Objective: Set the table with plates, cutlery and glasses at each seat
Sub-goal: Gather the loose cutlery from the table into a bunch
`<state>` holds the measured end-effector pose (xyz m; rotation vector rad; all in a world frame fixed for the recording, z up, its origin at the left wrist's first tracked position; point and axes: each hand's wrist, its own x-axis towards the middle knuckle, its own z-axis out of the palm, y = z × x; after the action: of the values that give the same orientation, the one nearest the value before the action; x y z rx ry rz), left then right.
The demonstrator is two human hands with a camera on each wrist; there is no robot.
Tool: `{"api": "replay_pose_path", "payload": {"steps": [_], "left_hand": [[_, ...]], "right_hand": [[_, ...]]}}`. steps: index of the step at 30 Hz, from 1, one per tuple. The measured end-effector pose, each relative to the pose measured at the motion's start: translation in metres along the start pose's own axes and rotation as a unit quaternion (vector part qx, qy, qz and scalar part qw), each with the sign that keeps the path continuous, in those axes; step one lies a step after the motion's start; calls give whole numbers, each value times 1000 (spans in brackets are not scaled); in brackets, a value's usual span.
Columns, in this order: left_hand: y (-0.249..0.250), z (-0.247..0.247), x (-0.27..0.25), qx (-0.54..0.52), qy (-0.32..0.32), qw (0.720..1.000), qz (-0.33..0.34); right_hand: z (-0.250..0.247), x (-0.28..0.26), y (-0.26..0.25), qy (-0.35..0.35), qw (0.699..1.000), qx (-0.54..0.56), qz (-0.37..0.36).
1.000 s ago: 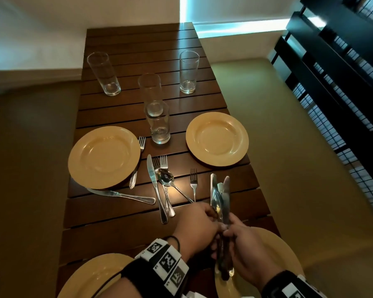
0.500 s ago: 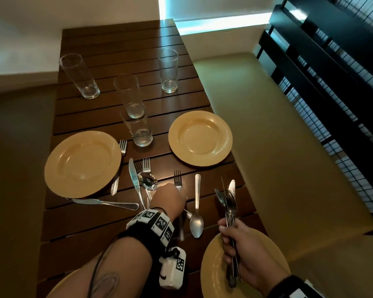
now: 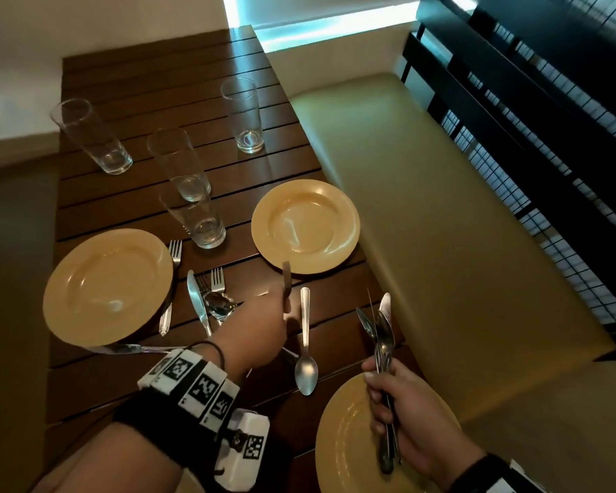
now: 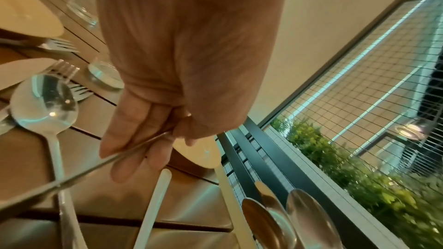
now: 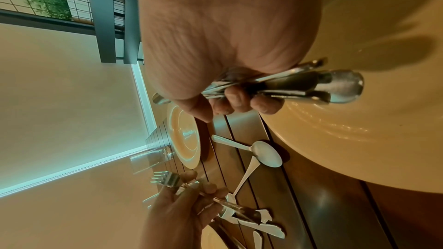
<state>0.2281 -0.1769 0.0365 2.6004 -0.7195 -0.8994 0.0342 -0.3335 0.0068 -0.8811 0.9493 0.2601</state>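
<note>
Left hand (image 3: 260,332) out over the middle of the bench (image 3: 128,76), pinching a fork (image 3: 286,283) by its thin handle between thumb and fingers, tines pointing toward the far plate (image 3: 304,225) at the right edge. Right hand (image 3: 402,414) clenched round a bundle of cutlery (image 3: 379,329), gripped low on the handles above the near plate (image 3: 338,432) at the near right corner, bowls and blades fanning upward.

Likely light, rigid and smooth steel: prone to sliding through a loose fist, so best held at the handles, mid-length, with the bundle squeezed evenly. Single pieces better pinched flat-side between thumb and forefinger.

A lone spoon (image 3: 306,354) lying flat on the bench just beside the left hand, bowl toward the near edge. More loose cutlery (image 3: 210,300) piled mid-bench beside the left plate (image 3: 107,286).

Four glasses (image 3: 196,208) standing nearer the far edge: presumably fragile and slippery, tall enough to tip, best gripped low round the body.
</note>
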Motion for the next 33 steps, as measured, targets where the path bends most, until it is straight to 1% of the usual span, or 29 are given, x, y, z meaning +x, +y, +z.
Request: {"api": "replay_pose_path", "payload": {"steps": [2, 5, 8, 10, 13, 17, 20, 22, 24, 28, 30, 31, 33], "left_hand": [[2, -1, 7, 55, -22, 998, 37], [0, 13, 23, 138, -43, 985, 95], [-5, 30, 34, 178, -80, 971, 140], [-7, 38, 37, 191, -90, 964, 161], [-8, 43, 38, 197, -107, 959, 171], [-11, 40, 38, 226, -112, 952, 175], [-17, 36, 35, 238, -123, 950, 158], [-23, 31, 31, 219, -113, 958, 146], [-28, 24, 24, 176, -86, 972, 126], [-33, 9, -4, 34, 8, 997, 74], [-31, 5, -21, -60, 45, 997, 36], [-29, 3, -29, -112, 53, 992, 14], [-25, 5, -43, -212, 65, 975, -23]], "right_hand": [[-2, -1, -1, 1, 1000, 6, 0], [-4, -2, -1, 6, 1000, 14, -3], [-6, -3, -1, 10, 1000, 16, -8], [-7, -4, -1, 14, 1000, 19, -8], [-7, -4, 0, 17, 1000, 21, -10], [-2, -5, 2, 21, 999, 22, -13], [3, -6, 2, 28, 999, 21, -13], [8, -6, 1, 33, 999, 24, -16], [13, -6, 0, 31, 999, 18, -20], [28, -5, -1, 13, 1000, 5, -18], [38, -4, 0, 4, 1000, 9, -14], [43, -2, 1, 0, 1000, 11, -12], [53, 1, 4, -13, 1000, 9, -11]]}}
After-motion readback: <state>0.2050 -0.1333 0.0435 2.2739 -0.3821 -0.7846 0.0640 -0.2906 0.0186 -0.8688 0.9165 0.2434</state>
